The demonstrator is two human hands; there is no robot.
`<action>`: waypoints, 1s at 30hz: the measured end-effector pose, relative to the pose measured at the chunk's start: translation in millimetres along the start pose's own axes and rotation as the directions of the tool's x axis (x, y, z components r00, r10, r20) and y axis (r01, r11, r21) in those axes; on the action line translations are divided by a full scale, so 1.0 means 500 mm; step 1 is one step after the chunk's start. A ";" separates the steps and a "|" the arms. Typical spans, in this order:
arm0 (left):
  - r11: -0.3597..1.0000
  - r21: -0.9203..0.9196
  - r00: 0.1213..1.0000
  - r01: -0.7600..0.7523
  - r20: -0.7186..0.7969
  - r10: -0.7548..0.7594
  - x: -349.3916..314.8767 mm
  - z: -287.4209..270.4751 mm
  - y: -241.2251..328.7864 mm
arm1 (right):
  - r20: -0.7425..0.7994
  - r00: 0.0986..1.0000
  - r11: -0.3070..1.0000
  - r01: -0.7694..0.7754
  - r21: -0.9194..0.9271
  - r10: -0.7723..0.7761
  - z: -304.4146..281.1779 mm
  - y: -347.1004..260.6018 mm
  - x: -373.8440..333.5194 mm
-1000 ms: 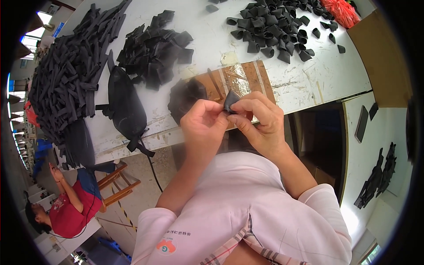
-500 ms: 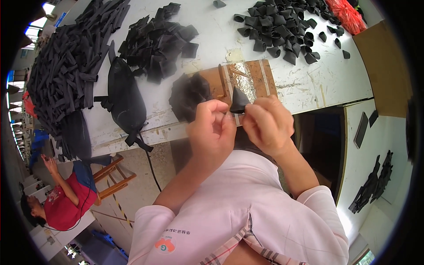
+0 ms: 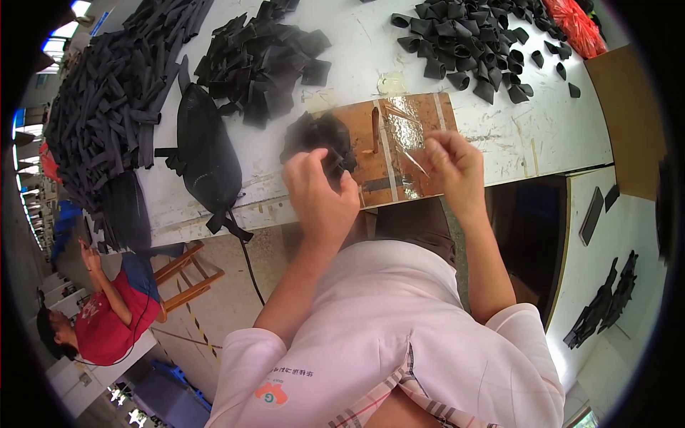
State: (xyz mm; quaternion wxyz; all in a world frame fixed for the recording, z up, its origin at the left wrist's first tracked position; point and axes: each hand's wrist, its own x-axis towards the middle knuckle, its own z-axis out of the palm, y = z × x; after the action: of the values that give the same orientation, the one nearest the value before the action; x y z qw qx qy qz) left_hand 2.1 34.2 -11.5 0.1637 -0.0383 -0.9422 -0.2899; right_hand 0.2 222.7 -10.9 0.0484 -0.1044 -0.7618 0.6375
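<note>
My left hand [image 3: 317, 196] reaches to the small heap of thin black pieces [image 3: 300, 132] at the left end of a brown board [image 3: 353, 118]. Its thumb and fingers are spread, and I make out no piece gripped between them. My right hand [image 3: 457, 167] is closed, pinching a thin pale stick [image 3: 414, 161] whose end points down over the board. Beneath the stick, a shiny wet strip [image 3: 404, 128], glue-like, coats the board between pale tape lines. A short brown peg [image 3: 375, 128] rises beside that strip.
Rolled black cones [image 3: 460, 43] lie at the far right, near a red plastic bag [image 3: 574, 28]. Flat black pieces [image 3: 264, 64] and narrow black strips [image 3: 107, 100] pile up leftward, beside a black pouch-like thing [image 3: 207, 146]. Another person [image 3: 107, 321] sits at the lower left.
The black cone between my hands is no longer in them. My left hand has moved left to the heap with fingers spread; my right hand has moved slightly right and up, showing the stick.
</note>
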 end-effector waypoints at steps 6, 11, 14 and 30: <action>0.989 0.145 0.997 -0.004 0.074 -0.007 0.022 0.017 -0.026 | 0.110 0.993 0.996 -0.030 -0.082 0.039 0.024 0.003 -0.034; 0.969 0.242 0.992 -0.053 0.121 0.024 0.026 0.033 -0.037 | 0.167 0.982 0.992 -0.069 -0.101 0.086 0.043 -0.001 -0.038; 0.966 0.253 0.992 -0.060 0.123 0.029 0.032 0.032 -0.042 | 0.176 0.984 0.991 0.012 -0.132 0.012 0.055 -0.005 -0.043; 0.904 0.414 0.971 -0.110 0.239 0.008 0.033 0.056 -0.050 | 0.311 0.949 0.955 0.133 -0.266 -0.046 0.071 -0.016 -0.044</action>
State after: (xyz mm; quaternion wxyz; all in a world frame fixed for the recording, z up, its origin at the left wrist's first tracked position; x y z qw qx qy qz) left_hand -25.6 28.7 -41.3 0.0658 -0.0641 -0.9935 -0.0666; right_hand 13.3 182.4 -8.2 -0.0545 0.0233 -0.8476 0.5273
